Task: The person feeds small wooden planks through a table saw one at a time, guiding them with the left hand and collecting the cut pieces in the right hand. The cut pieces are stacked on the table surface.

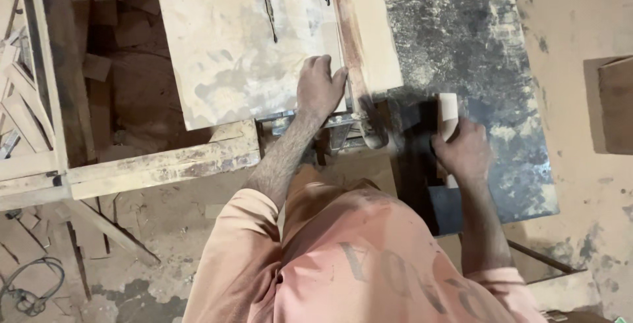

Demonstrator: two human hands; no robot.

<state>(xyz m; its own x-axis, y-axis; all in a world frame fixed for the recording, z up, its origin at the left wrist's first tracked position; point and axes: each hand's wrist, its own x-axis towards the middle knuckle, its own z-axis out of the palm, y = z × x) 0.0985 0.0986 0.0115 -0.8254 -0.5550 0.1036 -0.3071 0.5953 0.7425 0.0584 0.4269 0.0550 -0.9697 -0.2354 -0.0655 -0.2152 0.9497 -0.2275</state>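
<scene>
Wood strip (449,115) in right hand (465,151) points lengthwise away from the person.

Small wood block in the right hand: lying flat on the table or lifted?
Cannot tell. The right hand covers the lower end of the pale wood block over the dark table top, hiding any contact.

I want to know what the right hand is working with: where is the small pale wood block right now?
In the head view, the small pale wood block is right of centre, held in the right hand over the dark dusty table top, just right of the long wooden fence strip.
</scene>
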